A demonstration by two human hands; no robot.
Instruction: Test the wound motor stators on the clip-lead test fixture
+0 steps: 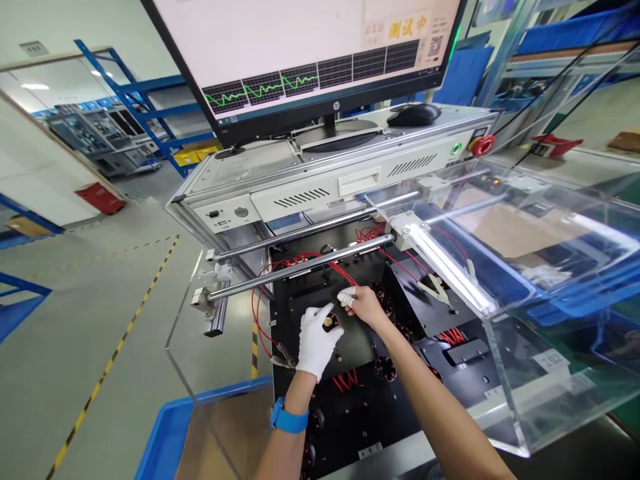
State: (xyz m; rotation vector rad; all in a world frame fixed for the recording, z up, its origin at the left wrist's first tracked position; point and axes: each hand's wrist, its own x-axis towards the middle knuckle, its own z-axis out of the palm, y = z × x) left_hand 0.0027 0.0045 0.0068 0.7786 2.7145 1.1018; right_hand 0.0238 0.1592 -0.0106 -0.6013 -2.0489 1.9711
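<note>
My left hand (pixel 316 341) wears a white glove and pinches a small round black part (pixel 329 323) with a brass centre on the black test fixture plate (pixel 360 407). My right hand (pixel 361 303) is bare with white cots on its fingertips. Those fingers are pinched together just right of the part, close to the red wires (pixel 345 273); what they grip is hidden. Other round wound parts (pixel 385 367) sit in seats on the plate. A blue band (pixel 289 419) circles my left wrist.
Two steel rails (pixel 300 267) cross above the fixture. A clear acrylic cover (pixel 525 280) stands open at right. Behind are a monitor (pixel 310 53) with green traces, a mouse (pixel 414 115) and a red stop button (pixel 483 144). A blue bin (pixel 170 433) sits lower left.
</note>
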